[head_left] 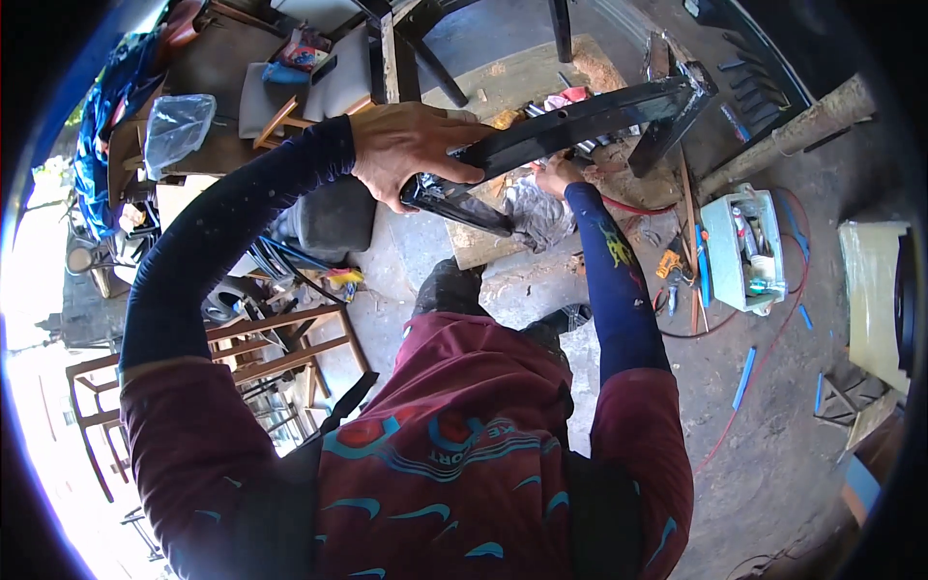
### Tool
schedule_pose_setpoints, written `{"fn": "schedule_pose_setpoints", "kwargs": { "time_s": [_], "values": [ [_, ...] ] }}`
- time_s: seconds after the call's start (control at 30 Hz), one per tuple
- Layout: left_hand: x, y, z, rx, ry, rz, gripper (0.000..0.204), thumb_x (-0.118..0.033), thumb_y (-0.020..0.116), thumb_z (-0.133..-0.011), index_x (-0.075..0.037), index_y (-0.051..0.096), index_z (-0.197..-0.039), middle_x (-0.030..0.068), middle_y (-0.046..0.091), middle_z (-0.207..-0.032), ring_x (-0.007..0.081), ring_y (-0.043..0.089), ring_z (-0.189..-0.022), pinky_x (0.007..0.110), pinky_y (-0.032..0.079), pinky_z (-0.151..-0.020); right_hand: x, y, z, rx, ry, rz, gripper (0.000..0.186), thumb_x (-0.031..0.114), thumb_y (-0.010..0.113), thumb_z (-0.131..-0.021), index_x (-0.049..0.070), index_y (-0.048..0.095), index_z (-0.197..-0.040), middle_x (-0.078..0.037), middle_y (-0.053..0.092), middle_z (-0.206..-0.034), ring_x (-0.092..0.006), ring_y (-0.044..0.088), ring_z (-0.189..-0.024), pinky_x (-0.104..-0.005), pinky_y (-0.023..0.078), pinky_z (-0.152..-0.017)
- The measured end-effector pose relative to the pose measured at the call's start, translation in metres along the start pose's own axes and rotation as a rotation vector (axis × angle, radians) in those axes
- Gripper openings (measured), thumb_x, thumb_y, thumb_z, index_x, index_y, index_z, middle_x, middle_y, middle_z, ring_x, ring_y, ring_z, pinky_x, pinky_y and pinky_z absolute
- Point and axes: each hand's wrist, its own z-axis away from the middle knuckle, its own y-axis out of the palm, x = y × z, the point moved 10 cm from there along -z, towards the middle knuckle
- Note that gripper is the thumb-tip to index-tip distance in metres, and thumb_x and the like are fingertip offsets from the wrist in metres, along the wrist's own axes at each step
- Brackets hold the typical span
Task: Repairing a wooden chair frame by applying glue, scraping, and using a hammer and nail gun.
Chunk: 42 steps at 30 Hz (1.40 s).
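A black-painted wooden chair frame (580, 121) with stubby legs and bare edges at its joints lies tilted across the work area ahead of me. My left hand (416, 150) grips its near left corner, thumb and fingers over the rail. Close under the rail's near side is my right hand (558, 174), fingers drawn together. Whatever it holds is too small and partly hidden to name. Just below that hand a crumpled grey rag (539, 215) lies on a wooden board (474, 246). Behind the rail sit several small items and a pink-red cloth (567, 97), partly covered.
To the right stand a pale tool bin (720, 256) and an orange-yellow drill (669, 263); a thin red hose (720, 440) runs over the floor. A rusty pole (802, 135) slants in at upper right. Brown chair frames (290, 348) and grey padded seats (338, 87) crowd the left.
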Motion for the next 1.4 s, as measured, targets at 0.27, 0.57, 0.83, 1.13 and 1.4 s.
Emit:
{"fn": "schedule_pose_setpoints", "kwargs": {
  "time_s": [0.27,0.57,0.83,1.13,1.4],
  "values": [
    [0.001,-0.001,0.000,0.019,-0.008,-0.019,0.101,-0.046,0.098,-0.059,-0.027,0.058,-0.149,0.0295,0.043,-0.161,0.0492,0.049,-0.145,0.056,0.049,-0.113,-0.017,0.040,0.090,0.431,0.425,-1.650,0.043,0.055,0.056,-0.110,0.015,0.058,-0.092,0.010,0.040,-0.062,-0.0046,0.034,-0.045,-0.0299,0.031,-0.045],
    [0.001,-0.014,-0.005,-0.043,0.085,0.065,0.090,-0.035,0.095,-0.053,-0.020,0.062,-0.135,0.0273,0.051,-0.153,0.0458,0.061,-0.131,0.052,0.056,-0.106,-0.020,-0.001,0.059,-0.662,0.194,-0.258,0.038,0.034,0.059,-0.106,-0.002,0.067,-0.110,-0.031,0.074,-0.098,-0.0503,0.070,-0.098,-0.0592,0.055,-0.086],
    [0.008,-0.016,0.013,-0.229,0.282,0.064,0.109,-0.058,0.095,-0.061,-0.024,0.054,-0.156,0.0330,0.050,-0.153,0.0520,0.058,-0.133,0.055,0.052,-0.105,0.015,0.010,0.153,-1.086,0.175,-0.758,0.020,0.013,0.073,-0.093,-0.002,0.063,-0.103,-0.010,0.066,-0.079,-0.0216,0.069,-0.070,-0.0410,0.055,-0.065],
    [0.091,-0.004,-0.143,0.086,-0.119,1.456,0.092,-0.071,0.067,-0.097,-0.005,0.049,-0.158,0.0167,0.056,-0.152,0.0324,0.056,-0.132,0.039,0.053,-0.094,0.261,0.038,0.437,-1.293,0.591,-0.494,0.016,0.017,0.065,-0.105,0.000,0.065,-0.106,-0.014,0.065,-0.080,-0.0243,0.065,-0.066,-0.0371,0.051,-0.060],
    [0.102,0.060,-0.215,0.023,-0.059,1.257,0.025,-0.037,0.060,-0.093,-0.014,0.069,-0.093,0.0045,0.065,-0.083,0.0238,0.061,-0.074,0.046,0.049,-0.066,0.364,0.001,0.377,-1.082,0.112,-0.086,0.045,0.025,0.082,-0.077,0.008,0.069,-0.117,-0.007,0.063,-0.084,-0.0287,0.065,-0.072,-0.0432,0.047,-0.061]
  ]
}}
